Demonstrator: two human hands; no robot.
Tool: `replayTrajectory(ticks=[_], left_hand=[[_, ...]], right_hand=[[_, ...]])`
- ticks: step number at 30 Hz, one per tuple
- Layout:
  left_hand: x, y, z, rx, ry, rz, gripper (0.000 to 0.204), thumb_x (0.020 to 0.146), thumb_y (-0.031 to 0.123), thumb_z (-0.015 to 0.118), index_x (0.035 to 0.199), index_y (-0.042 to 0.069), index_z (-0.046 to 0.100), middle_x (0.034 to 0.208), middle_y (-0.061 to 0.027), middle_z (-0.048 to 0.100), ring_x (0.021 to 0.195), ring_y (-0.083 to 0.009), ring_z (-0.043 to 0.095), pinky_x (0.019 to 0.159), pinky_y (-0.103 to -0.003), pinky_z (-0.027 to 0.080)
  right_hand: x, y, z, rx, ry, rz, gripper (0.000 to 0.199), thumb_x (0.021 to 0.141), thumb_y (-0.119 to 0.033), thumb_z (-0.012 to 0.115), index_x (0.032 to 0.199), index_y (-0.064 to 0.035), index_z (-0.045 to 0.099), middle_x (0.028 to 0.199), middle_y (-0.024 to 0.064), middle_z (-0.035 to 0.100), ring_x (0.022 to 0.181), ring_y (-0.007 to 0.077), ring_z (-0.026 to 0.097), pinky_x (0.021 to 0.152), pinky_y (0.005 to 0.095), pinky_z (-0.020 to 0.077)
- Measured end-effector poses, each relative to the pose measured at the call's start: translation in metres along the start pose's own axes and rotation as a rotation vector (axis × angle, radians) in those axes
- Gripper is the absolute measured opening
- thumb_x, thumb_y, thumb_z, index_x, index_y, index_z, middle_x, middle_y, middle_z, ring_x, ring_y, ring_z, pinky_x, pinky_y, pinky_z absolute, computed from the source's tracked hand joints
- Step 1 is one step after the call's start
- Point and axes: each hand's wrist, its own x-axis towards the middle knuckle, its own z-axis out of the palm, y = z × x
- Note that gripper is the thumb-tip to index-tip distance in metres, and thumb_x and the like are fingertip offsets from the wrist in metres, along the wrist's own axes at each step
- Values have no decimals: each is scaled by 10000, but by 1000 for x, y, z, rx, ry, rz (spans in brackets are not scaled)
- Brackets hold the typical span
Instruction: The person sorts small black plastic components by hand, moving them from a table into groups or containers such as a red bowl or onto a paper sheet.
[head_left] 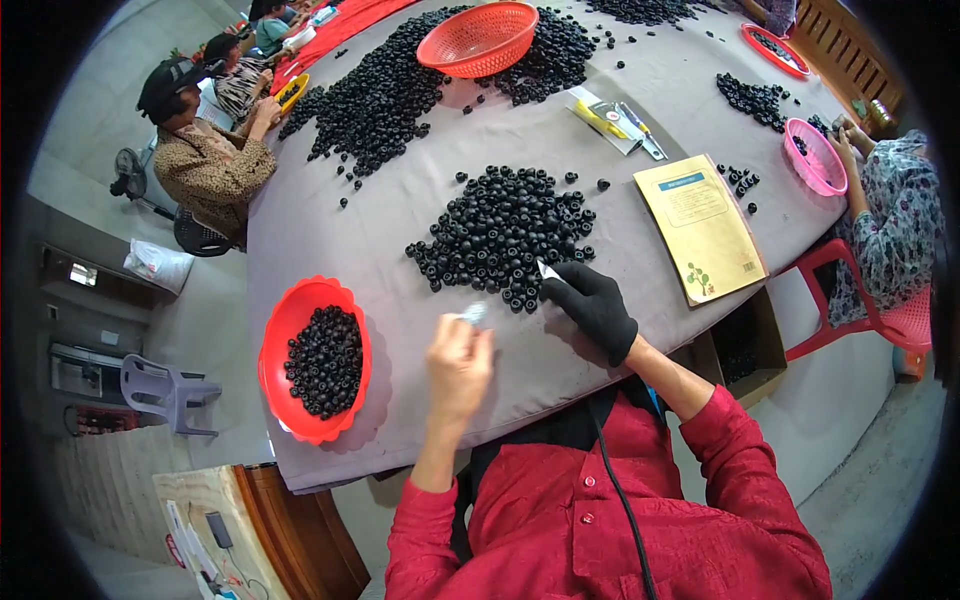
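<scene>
A heap of small round black pieces (500,235), several showing a ring or hole, lies on the grey cloth in front of me. My right hand (590,308), in a black glove, is at the heap's near right edge. Its fingers close on a pale pointed tip (548,271), perhaps a small blade; most of it is hidden. Bare and smeared by motion, my left hand (460,365) hovers just nearer than the heap with curled fingers. Something pale bluish (474,314) shows at its fingertips, too blurred to name. To the left stands a red scalloped bowl (272,350) partly filled with black pieces.
A yellow booklet (700,230) lies right of the heap, with a packaged yellow tool (603,122) beyond. Farther back, a red basket (478,40) sits among a larger black pile (375,100). Other people sit around the table; a pink basket (815,157) is beside one on the right.
</scene>
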Motion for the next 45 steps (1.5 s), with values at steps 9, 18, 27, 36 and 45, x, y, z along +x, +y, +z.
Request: replayTrajectory(ticks=[9,18,27,36,45], left_hand=[[23,0,62,116,-179,179,216,741,108,670,885,25,531,854,-140,488,690,-348,573,558,-439,466],[22,0,61,250,-184,117,123,808,59,586,862,7,488,852,-180,488,669,-391,576,557,-465,474],[32,-20,49,-521,-261,-196,105,885,99,518,872,0,549,691,-136,584,483,-239,543,443,-303,453],[42,-19,53,-1141,-435,-460,166,906,173,537,919,17,593,588,-79,586,426,-125,530,363,-256,456],[37,-18,61,-1354,-257,-540,115,817,83,656,885,-1,614,628,-58,591,433,-65,475,368,-162,332]], right_hand=[[-2,2,-4,-478,56,-535,440,651,-25,657,1083,-47,583,964,122,583,790,249,604,682,304,497],[-2,-7,-7,-480,16,-528,321,760,-116,650,1072,-59,600,968,108,602,824,190,604,708,289,486],[0,-15,0,3,-23,49,291,843,-246,617,1047,-39,606,906,89,633,804,129,591,701,279,469],[0,-17,5,-60,13,147,392,815,-311,653,1088,-41,574,925,87,637,837,144,608,736,291,479],[1,-12,4,-5,-8,133,400,819,-313,644,1102,-39,568,956,91,632,866,159,610,750,295,478]])
